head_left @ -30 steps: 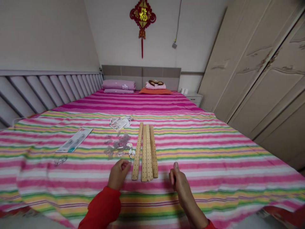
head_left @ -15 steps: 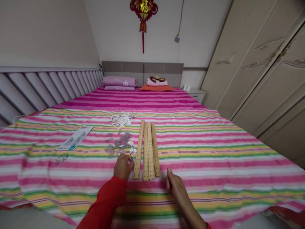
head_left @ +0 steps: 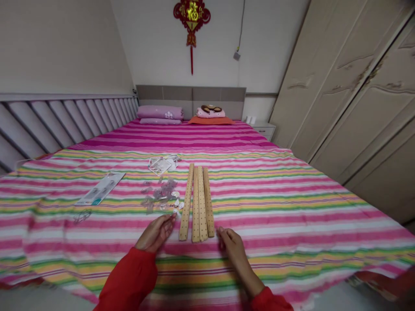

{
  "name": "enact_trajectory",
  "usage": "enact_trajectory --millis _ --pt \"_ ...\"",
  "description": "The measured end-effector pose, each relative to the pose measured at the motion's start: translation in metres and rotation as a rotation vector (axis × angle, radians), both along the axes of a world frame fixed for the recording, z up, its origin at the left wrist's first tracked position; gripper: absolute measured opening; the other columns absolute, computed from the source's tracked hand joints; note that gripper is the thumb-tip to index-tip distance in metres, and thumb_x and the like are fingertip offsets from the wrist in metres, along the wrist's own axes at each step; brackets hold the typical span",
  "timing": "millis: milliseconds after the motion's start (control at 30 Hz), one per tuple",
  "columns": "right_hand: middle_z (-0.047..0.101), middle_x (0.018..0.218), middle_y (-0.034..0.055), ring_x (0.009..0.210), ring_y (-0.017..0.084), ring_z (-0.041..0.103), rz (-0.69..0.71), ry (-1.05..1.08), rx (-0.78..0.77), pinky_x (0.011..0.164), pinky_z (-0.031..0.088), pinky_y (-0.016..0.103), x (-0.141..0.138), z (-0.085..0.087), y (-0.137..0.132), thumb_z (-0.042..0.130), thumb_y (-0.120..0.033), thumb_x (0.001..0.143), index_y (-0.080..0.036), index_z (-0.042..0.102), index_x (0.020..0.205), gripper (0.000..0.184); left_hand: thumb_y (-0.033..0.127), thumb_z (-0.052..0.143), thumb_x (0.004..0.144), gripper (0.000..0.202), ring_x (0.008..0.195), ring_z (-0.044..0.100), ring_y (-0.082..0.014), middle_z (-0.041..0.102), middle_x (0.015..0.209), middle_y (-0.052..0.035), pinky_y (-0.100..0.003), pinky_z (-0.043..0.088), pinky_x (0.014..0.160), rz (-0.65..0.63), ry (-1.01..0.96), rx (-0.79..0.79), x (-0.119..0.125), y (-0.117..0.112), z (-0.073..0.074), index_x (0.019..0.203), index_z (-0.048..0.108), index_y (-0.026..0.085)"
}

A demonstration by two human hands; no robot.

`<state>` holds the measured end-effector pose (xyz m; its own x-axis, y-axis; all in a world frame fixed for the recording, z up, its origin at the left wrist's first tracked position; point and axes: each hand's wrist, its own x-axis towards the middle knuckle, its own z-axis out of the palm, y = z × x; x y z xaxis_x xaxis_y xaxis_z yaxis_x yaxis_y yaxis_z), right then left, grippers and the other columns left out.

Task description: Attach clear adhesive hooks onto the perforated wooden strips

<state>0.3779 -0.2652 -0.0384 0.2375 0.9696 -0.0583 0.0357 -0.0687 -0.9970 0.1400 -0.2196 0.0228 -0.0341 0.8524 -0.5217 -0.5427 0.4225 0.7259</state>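
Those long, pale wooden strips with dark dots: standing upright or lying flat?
Lying flat: all four pale wooden dotted strips stretch lengthwise along the multicoloured striped cloth, with dotted surfaces showing.

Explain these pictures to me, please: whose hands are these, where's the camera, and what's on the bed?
There is no machine here: these are a person's own bare hands, in red sleeves. The camera is worn on the head, looking forward and down.

On the striped cloth lie four dotted, light-brown strips, side by side. Left of them are scattered small pieces, with some packets beyond and a long flat package farther left.

The left hand has its fingertips by a tiny white piece; whether it is held is too small to tell. The right hand is near the strips, with nothing visibly held.
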Motion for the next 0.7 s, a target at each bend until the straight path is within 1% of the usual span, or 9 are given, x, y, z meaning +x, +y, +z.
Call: enact_trajectory --millis 67,133,200,300,433,500,567,700 --pt "0.046 0.038 -0.0019 0.040 0.012 0.041 0.019 0.012 -0.060 0.045 0.033 0.026 -0.002 -0.007 0.006 0.052 -0.070 0.069 -0.022 0.047 0.042 0.056 0.006 0.058 0.079 0.010 0.064 0.065 -0.0080 0.070 0.075 -0.0053 -0.015 0.051 0.056 -0.056 0.013 0.020 0.007 -0.009 -0.002 0.075 0.065 0.011" --pt "0.041 0.032 -0.0031 0.034 0.011 0.036 0.045 0.047 -0.109 0.040 0.029 0.025 -0.005 -0.010 0.011 0.052 -0.069 0.070 -0.022 0.048 0.040 0.056 0.008 0.061 0.079 0.006 0.060 0.063 -0.0077 0.068 0.070 -0.0044 -0.014 0.050 0.051 -0.127 0.037 0.046 0.016 -0.016 -0.004 0.075 0.065 0.010" --pt "0.036 0.027 -0.0045 0.030 0.010 0.032 0.059 0.087 -0.129 0.037 0.025 0.025 -0.009 -0.011 0.015 0.055 -0.066 0.070 -0.022 0.048 0.038 0.055 0.010 0.064 0.077 0.004 0.056 0.062 -0.0071 0.066 0.065 -0.0033 -0.014 0.049 0.050 -0.177 0.047 0.064 0.026 -0.022 -0.004 0.073 0.066 0.010" --pt "0.034 0.024 -0.0049 0.027 0.008 0.028 0.067 0.144 -0.150 0.034 0.019 0.024 -0.012 -0.009 0.018 0.061 -0.058 0.068 -0.021 0.049 0.036 0.050 0.010 0.069 0.073 0.008 0.057 0.061 -0.0068 0.066 0.067 -0.0034 -0.014 0.049 0.053 -0.192 0.040 0.061 0.040 -0.026 0.000 0.067 0.065 0.011" --pt "0.030 0.021 -0.0067 0.025 0.006 0.021 0.070 0.260 -0.209 0.033 0.010 0.023 -0.013 -0.009 0.020 0.066 -0.049 0.062 -0.020 0.051 0.037 0.042 0.011 0.073 0.070 0.007 0.058 0.061 -0.0067 0.067 0.068 -0.0037 -0.013 0.048 0.053 -0.209 0.026 0.075 0.056 -0.028 0.004 0.068 0.066 0.011" --pt "0.028 0.021 -0.0075 0.025 0.005 0.019 0.080 0.319 -0.195 0.033 0.007 0.023 -0.014 -0.011 0.020 0.067 -0.047 0.061 -0.019 0.052 0.037 0.041 0.011 0.074 0.068 0.008 0.057 0.060 -0.0067 0.067 0.068 -0.0034 -0.013 0.048 0.053 -0.210 0.035 0.082 0.063 -0.030 0.005 0.068 0.066 0.011" --pt "0.031 0.023 -0.0072 0.026 0.004 0.020 0.063 0.354 -0.149 0.032 0.007 0.022 -0.015 -0.013 0.018 0.068 -0.046 0.061 -0.018 0.051 0.038 0.040 0.012 0.075 0.067 0.009 0.057 0.061 -0.0069 0.067 0.068 -0.0035 -0.014 0.048 0.053 -0.212 0.045 0.080 0.069 -0.032 0.006 0.068 0.066 0.011" --pt "0.038 0.030 -0.0072 0.027 0.004 0.023 0.000 0.428 -0.092 0.032 0.009 0.021 -0.018 -0.018 0.010 0.068 -0.044 0.064 -0.019 0.047 0.042 0.039 0.009 0.072 0.070 0.008 0.057 0.061 -0.0072 0.068 0.069 -0.0039 -0.014 0.047 0.051 -0.198 0.055 0.058 0.074 -0.037 0.008 0.067 0.065 0.011"
